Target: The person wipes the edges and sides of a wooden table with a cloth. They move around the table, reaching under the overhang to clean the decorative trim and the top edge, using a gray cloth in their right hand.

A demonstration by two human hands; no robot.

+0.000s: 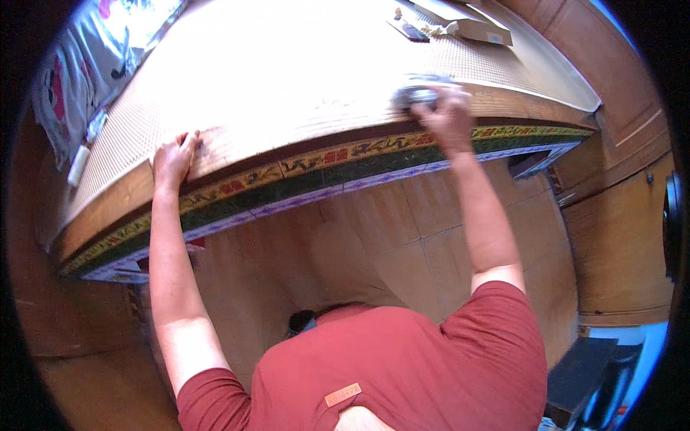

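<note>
My right hand [446, 110] grips a blurred, rounded object with a shiny, light-coloured top [423, 98] at the front edge of a raised, mat-covered platform. I cannot tell what kind of object it is. My left hand [175, 156] rests on the wooden edge [215, 153] of the same platform, its fingers curled; whether it holds something small is unclear. A woven mat [126, 121] covers the platform, and strong glare whitens its middle. Patterned yellow, green and purple trim [334, 157] runs along the front below the wood.
Patterned fabric [91, 70] and a whitish tube-like object [79, 165] lie at the left. A cardboard box [485, 29] and a dark flat object [408, 29] are at the upper right. Wooden panels [620, 242] flank the tiled floor [388, 237], with a dark stool-like object [582, 372] lower right.
</note>
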